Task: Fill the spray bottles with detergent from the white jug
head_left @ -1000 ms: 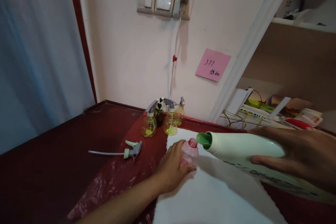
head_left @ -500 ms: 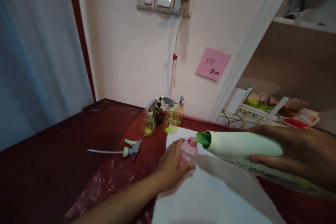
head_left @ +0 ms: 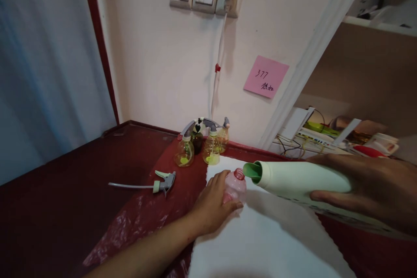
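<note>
My left hand (head_left: 211, 203) grips a small clear pink bottle (head_left: 236, 185) that stands upright with no cap on a white cloth (head_left: 267, 239). My right hand (head_left: 371, 189) holds a large pale green bottle (head_left: 299, 179) tipped on its side. Its green spout (head_left: 252, 172) sits just right of the pink bottle's open neck, almost touching it.
A loose spray-trigger head with its tube (head_left: 153, 186) lies on the dark red table (head_left: 81, 191) to the left. Several small spray bottles (head_left: 200, 145) stand against the wall. A power cable (head_left: 217, 69) hangs from the socket. Cluttered shelves (head_left: 342, 137) lie to the right.
Both hands and both bottles have held their places; only the view has shifted slightly.
</note>
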`<state>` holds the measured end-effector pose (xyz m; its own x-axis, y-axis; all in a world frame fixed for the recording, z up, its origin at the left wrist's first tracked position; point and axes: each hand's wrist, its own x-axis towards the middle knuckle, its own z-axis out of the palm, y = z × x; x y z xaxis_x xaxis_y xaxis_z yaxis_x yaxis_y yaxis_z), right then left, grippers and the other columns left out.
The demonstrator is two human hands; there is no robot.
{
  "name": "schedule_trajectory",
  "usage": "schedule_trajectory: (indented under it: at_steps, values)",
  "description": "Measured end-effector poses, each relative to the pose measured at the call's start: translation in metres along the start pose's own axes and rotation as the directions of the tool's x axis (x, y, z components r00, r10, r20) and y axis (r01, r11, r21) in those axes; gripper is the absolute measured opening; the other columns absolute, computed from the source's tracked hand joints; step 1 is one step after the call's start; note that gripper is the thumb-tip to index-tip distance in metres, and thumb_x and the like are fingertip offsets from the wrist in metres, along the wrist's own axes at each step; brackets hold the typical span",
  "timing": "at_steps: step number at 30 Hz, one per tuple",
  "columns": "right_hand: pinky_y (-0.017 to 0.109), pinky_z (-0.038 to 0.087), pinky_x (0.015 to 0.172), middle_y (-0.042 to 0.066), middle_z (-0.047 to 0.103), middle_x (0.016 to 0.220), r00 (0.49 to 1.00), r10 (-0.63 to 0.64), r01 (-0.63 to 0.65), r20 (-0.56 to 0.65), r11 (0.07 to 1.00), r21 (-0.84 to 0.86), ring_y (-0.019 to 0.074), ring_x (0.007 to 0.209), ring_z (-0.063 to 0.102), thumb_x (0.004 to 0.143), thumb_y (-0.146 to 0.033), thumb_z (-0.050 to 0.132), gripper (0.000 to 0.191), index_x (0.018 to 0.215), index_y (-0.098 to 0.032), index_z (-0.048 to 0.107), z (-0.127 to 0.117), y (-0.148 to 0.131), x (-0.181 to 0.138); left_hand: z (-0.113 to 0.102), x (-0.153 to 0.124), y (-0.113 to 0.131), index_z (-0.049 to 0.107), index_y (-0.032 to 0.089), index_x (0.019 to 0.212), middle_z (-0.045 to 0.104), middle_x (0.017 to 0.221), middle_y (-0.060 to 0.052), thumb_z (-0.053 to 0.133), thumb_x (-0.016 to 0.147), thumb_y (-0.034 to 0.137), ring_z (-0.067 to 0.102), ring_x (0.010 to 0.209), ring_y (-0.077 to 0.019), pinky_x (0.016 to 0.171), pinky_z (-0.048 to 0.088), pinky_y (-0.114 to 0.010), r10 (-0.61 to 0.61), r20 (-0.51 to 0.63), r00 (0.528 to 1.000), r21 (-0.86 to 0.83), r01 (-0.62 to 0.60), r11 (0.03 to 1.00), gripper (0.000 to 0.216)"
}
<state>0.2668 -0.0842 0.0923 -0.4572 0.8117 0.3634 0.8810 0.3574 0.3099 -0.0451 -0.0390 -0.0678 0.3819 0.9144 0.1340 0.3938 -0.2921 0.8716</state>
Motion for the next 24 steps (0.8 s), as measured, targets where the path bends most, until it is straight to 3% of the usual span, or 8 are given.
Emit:
schedule_trajectory:
  at_steps: [12,24]
  values:
    - [0.032,0.048,0.047,0.003,0.077,0.086,0.998,-0.022,0.02,-0.056,0.999,-0.039,0.0236,0.058,0.069,0.082,-0.073,0.059,0.057,0.123,-0.033,0.067,-0.0022,0.0015,0.0003,0.0013,0.0014,-0.0051,0.04,0.024,0.147,0.05,0.149,-0.014,0.068,0.076,0.043,0.045,0.137,-0.0332,0.115,0.035,-0.048,0.05,-0.015,0.999,-0.002,-0.05,0.999,0.078]
    - [0.029,0.049,0.046,-0.001,0.076,0.085,0.991,-0.089,0.08,-0.098,0.993,-0.089,0.0219,0.06,0.07,0.086,-0.073,0.056,0.052,0.121,-0.035,0.062,-0.0041,-0.0015,0.0038,-0.0008,0.0003,0.0013,0.038,0.022,0.15,0.046,0.154,-0.013,0.068,0.078,0.041,0.04,0.142,-0.0315,0.118,0.032,-0.044,-0.007,0.004,1.0,-0.002,0.007,1.0,0.08]
